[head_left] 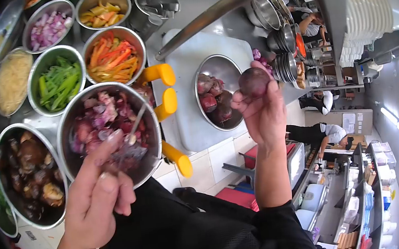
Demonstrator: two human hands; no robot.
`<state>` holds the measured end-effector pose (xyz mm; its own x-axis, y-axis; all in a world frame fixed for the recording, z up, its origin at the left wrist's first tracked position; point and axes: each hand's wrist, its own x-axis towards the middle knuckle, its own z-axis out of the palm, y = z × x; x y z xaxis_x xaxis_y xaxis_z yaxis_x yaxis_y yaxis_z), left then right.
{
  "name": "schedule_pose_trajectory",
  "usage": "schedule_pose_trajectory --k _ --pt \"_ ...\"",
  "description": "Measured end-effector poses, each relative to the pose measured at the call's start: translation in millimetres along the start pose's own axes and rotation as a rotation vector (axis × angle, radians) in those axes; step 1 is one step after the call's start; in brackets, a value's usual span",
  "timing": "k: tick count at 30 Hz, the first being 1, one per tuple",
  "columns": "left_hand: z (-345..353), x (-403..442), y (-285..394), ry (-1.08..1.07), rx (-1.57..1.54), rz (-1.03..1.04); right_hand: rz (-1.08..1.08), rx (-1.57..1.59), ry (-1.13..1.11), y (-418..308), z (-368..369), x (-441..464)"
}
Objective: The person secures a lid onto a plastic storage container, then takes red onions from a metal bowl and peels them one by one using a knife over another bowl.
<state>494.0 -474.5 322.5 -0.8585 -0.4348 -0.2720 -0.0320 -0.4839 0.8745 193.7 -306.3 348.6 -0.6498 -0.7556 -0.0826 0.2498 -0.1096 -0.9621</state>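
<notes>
My right hand [262,109], palm toward me, has its fingers and thumb around a whole red onion [254,83]. Just beside it, a steel bowl [227,61] with several red onions [208,102] sits on a white cutting board [193,132]. Over a larger steel bowl [72,162] full of red onion skins and scraps [91,125], my left hand [94,202] has its index finger extended and its other fingers curled. A thin, pale metal-looking strip [138,121] shows beyond that fingertip; I cannot tell whether it is in my grip.
Steel containers of dark mushrooms [33,152], green pepper strips [59,82], red-orange pepper strips [111,58] and diced onion [51,30] crowd the left. Yellow handles [163,104] stick out near the board. A metal rail [225,7] crosses above it. Several people work beyond, among them a person [323,134].
</notes>
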Motion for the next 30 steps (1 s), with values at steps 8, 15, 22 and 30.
schedule_pose_trajectory --k 8,15,22,30 --pt "-5 0 19 -0.022 0.35 0.106 0.147 0.197 -0.06 43 109 -47" --pt "-11 -21 42 -0.079 0.767 0.326 0.104 0.209 -0.122 54 138 -69" --pt "-19 -33 32 -0.008 0.839 0.204 0.114 0.271 -0.166 75 150 -77" --pt "-16 -31 -2 0.054 0.627 0.209 0.018 0.117 -0.232 91 143 -77"
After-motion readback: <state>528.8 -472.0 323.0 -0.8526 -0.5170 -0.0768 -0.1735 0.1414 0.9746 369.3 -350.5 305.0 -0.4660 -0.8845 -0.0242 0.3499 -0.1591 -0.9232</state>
